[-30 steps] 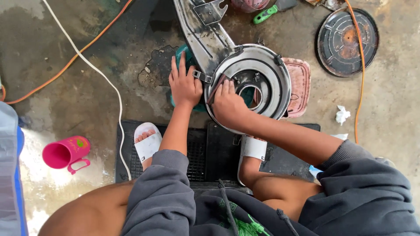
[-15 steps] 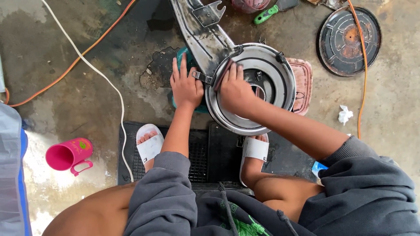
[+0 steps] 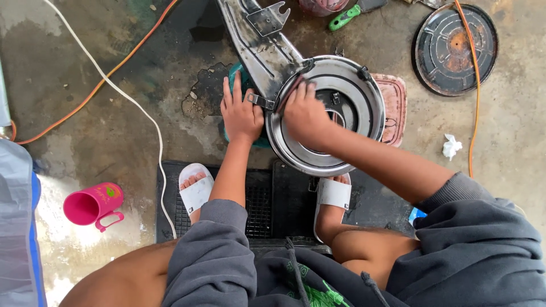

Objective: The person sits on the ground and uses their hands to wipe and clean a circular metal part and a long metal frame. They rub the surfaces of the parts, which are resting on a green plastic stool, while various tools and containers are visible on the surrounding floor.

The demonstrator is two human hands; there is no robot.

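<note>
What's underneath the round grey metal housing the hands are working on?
Under the round grey metal housing, a teal object shows at its left and a pink plastic lid at its right; whatever lies beneath the middle is covered.

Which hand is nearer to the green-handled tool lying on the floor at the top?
Right. The right hand rests on the round grey metal housing, below the green-handled tool. The left hand lies flat at the housing's left edge, farther off.

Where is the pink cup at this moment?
In the head view, the pink cup lies on its side on the wet concrete floor at the lower left, left of the black mat and the white cable.
</note>
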